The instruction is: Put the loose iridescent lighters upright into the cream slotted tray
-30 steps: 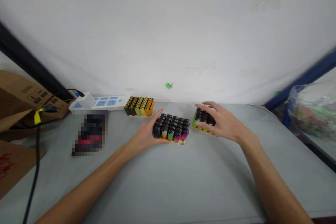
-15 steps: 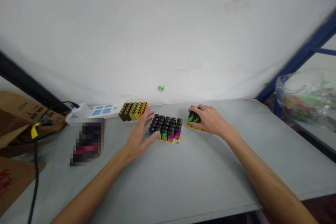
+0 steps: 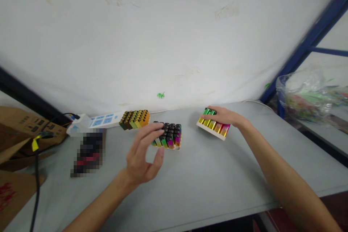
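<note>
Head view: my right hand (image 3: 221, 115) grasps a tilted white tray of shiny green, gold and magenta lighters (image 3: 211, 132), right of the black-topped multicoloured lighter block (image 3: 171, 136). My left hand (image 3: 141, 157) has loose, parted fingers. I judge this as repositioning; next needs a steady grip.

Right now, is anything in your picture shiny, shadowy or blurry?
In the head view, the colourful lighters by the right hand gleam; in the head view, a soft shadow lies on the grey table beside the right forearm; in the head view, square blocks blur a dark item.
</note>
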Demonstrator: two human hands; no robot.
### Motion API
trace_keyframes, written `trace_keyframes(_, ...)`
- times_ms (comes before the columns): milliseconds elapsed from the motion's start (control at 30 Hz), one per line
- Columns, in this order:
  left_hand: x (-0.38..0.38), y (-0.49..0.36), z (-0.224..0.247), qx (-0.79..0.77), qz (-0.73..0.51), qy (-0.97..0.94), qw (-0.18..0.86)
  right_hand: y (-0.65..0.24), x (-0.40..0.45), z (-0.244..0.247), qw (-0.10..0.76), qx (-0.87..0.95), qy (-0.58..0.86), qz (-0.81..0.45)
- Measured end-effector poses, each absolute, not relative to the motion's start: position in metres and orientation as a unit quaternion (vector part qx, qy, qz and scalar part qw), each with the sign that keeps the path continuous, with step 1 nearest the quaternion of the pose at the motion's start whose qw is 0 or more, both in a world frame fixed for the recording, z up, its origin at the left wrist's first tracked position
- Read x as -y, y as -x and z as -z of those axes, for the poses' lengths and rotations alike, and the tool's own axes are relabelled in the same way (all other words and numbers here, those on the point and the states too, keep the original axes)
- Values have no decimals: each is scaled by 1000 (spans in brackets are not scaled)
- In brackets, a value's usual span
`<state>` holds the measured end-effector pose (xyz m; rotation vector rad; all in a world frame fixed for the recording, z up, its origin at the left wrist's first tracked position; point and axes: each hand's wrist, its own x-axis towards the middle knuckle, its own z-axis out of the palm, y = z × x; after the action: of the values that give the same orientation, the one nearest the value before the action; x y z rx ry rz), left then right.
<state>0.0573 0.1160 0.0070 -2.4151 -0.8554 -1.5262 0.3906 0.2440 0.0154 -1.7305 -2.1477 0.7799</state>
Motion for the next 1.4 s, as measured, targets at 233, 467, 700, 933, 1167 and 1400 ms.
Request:
trace_keyframes(233, -111, -160, 12, 326, 352, 869, -122, -396, -241, 2, 245, 598, 570, -507)
trace_keyframes(467, -153, -212, 66, 455, 324, 784, -273, -385, -214, 14, 318, 501, 551, -587)
trace_keyframes(700, -155, -208, 67, 429, 359, 770, -306, -384, -213, 32, 322, 568, 612, -447)
trace_keyframes(933, -162, -208, 68, 424, 370, 771, -298, -383, -210, 34, 366, 605, 562, -429)
trace_keyframes(1167, -168, -213, 57, 430, 347, 792, -260, -387, -204, 37, 409, 527, 501, -551)
trace_keyframes(1400, -187, -227, 13, 422, 225, 851, -220, -394, -204, 53, 481, 397, 498, -603)
